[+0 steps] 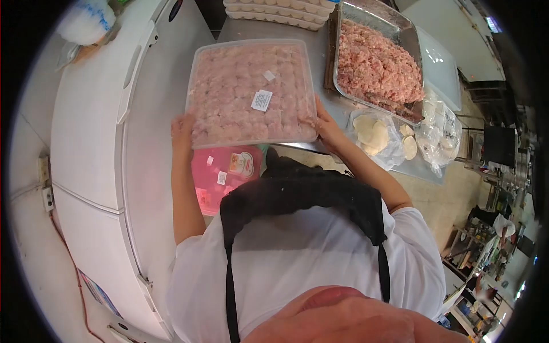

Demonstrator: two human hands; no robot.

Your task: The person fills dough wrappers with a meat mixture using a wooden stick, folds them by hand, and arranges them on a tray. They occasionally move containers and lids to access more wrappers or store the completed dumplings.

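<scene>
A wide, clear plastic food container [246,123] with a lid hangs level in front of me, packed with rows of pale pink rounded pieces that look like dumplings. White paper labels [262,100] are stuck on its lid. My left hand [182,128] grips its near left side, and my right hand [321,120] is closed around its near right side; the fingers are partly hidden beneath or behind it. Below the container is a pink lidded tub [214,177] with labels.
A metal tray of ground meat [377,66] stands on the table to the right. Close by lie round dough wrappers [372,135] on plastic and a clear bag [437,134]. Stacked egg-like trays [280,12] are at the back. A white refrigerator [91,131] borders the left.
</scene>
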